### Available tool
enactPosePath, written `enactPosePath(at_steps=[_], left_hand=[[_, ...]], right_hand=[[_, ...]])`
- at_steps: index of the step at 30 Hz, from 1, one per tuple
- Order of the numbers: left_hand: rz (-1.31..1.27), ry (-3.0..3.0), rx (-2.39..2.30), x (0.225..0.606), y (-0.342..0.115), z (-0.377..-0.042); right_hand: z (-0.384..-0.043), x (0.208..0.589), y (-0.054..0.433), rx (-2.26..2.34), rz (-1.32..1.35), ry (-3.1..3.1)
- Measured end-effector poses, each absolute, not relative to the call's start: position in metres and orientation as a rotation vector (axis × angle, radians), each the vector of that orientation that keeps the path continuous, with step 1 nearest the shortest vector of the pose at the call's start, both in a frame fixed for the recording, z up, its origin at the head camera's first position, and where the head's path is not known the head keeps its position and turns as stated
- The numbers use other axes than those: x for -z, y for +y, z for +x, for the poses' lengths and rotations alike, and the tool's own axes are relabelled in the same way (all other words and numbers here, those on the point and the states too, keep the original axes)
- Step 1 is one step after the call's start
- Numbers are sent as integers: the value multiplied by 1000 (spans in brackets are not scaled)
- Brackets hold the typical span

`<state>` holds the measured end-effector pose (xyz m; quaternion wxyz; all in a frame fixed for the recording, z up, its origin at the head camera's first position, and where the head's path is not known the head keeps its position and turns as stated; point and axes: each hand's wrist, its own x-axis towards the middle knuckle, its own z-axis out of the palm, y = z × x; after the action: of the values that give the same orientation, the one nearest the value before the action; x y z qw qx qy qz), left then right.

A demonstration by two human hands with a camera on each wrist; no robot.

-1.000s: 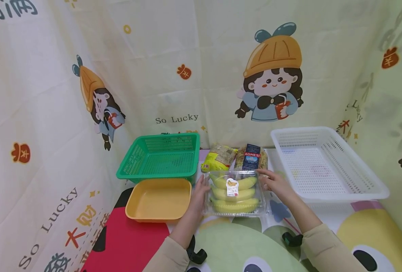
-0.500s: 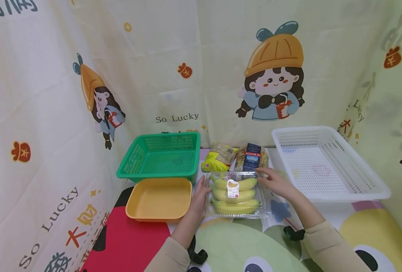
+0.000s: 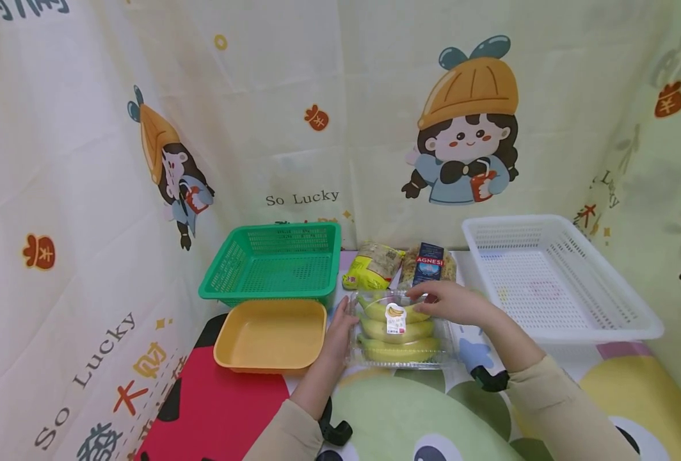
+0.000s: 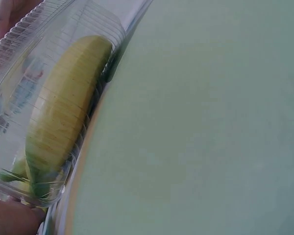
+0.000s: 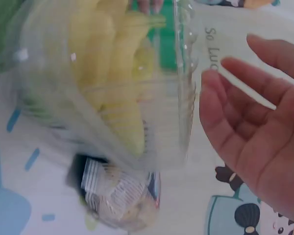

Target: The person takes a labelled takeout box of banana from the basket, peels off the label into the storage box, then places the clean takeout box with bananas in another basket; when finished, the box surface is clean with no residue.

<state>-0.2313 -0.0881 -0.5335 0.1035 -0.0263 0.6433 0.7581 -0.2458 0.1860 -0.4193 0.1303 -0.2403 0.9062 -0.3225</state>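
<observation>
In the head view we get bright, soft, even light across the cloth backdrop (image 3: 248, 128), with only faint shadows and legible printing. Our left wrist view is dimmer and low in contrast, its pale green desk (image 4: 196, 117) looking hazy while small glints catch the ridges of the clear box (image 4: 39, 93). In the right wrist view we see that box and the packet (image 5: 117, 191) below it blurred, with white specks of glare on the plastic, while the right grip (image 5: 264, 142) looks sharper.
</observation>
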Motion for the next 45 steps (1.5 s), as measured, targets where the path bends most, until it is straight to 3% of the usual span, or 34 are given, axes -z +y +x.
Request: enactPosePath(at_steps=[15,34,45], left_hand=[[-88,1887,-2214,531,-88,-232],[-88,1880,-2217,535,-92,-233],[-107,1898,-2222,532,-88,-232]], right_hand=[[-291,421,155,766,-706,2383],[-303,409,144,744,-654,2246],[-305,421,135,727,-683,2335]])
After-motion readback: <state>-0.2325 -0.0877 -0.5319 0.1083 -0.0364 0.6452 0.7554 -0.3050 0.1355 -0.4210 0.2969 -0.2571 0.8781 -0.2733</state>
